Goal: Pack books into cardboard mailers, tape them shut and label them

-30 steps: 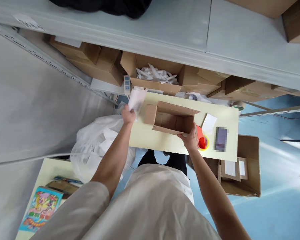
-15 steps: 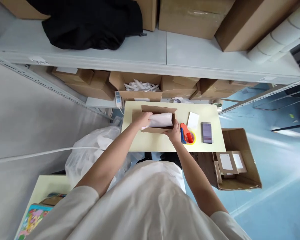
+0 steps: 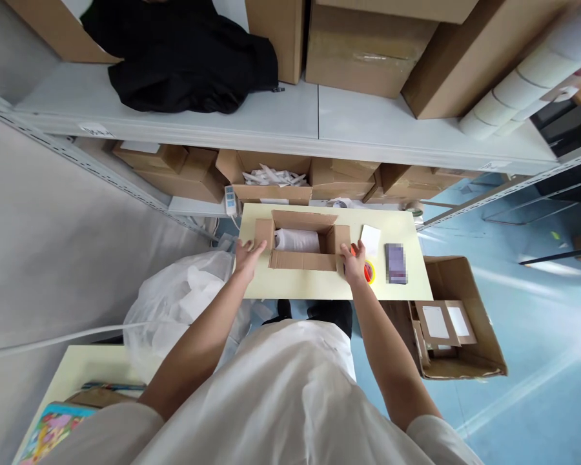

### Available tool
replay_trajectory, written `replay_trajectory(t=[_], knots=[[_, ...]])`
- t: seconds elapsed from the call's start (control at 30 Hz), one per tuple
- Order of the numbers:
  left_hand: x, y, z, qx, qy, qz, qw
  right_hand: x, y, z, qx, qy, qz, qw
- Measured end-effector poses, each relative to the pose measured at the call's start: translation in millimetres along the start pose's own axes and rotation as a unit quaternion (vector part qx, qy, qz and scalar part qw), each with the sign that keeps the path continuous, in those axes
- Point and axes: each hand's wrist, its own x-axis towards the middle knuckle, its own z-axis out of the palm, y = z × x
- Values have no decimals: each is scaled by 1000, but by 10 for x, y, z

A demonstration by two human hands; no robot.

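Head view showed the cardboard box (image 3: 303, 261) standing open on the table (image 3: 310, 288), its sides folded outward, which left the white bundle (image 3: 297, 241) inside in plain sight. The left hand (image 3: 247, 258) was open, fingers spread at the left flap (image 3: 264, 230); the right hand (image 3: 353, 263) met the right flap (image 3: 341, 234), whether gripping could not be told. Hands at both ends probably steadied the box. Tape (image 3: 370, 272) lay beside the right hand, seemingly for easy reach.
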Motion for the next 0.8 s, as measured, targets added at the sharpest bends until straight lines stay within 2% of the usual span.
replay_trajectory(t=[0.07,0.1,0.17,0.2,0.23,0.3,0.37,0.43,0.5,0.53,0.6,0.7,0.73,0.8], knots=[[50,-44,0,-56,-60,3,997,-5,-47,-30,93,-14,17,995],[60,-50,8,-76,-90,22,993,-15,-72,-38,96,-36,4,995],[50,-48,11,-50,-155,100,982,-36,-115,-49,-6,-124,-75,989],[39,-46,1,3,-192,155,969,-38,-133,-56,-71,-166,-115,977],[29,-44,-16,79,-227,213,947,-32,-151,-66,-132,-203,-148,959],[31,-41,-66,238,-284,310,875,6,-185,-96,-227,-266,-193,917],[67,-37,-118,348,-307,361,809,63,-223,-144,-304,-311,-218,874],[115,-34,-154,394,-302,380,780,103,-259,-206,-380,-343,-244,824],[141,-41,-164,383,-292,388,785,98,-280,-263,-406,-353,-259,802],[139,-51,-158,361,-287,387,798,78,-283,-283,-403,-354,-262,803],[110,-86,-127,295,-265,364,842,21,-274,-291,-375,-327,-242,833],[63,-151,-42,173,-193,260,930,-26,-270,-212,-344,-241,-187,888],[62,-166,-7,138,-164,219,952,-14,-283,-169,-341,-201,-174,902],[89,-177,57,94,-124,157,975,54,-340,-85,-338,-125,-172,917]])
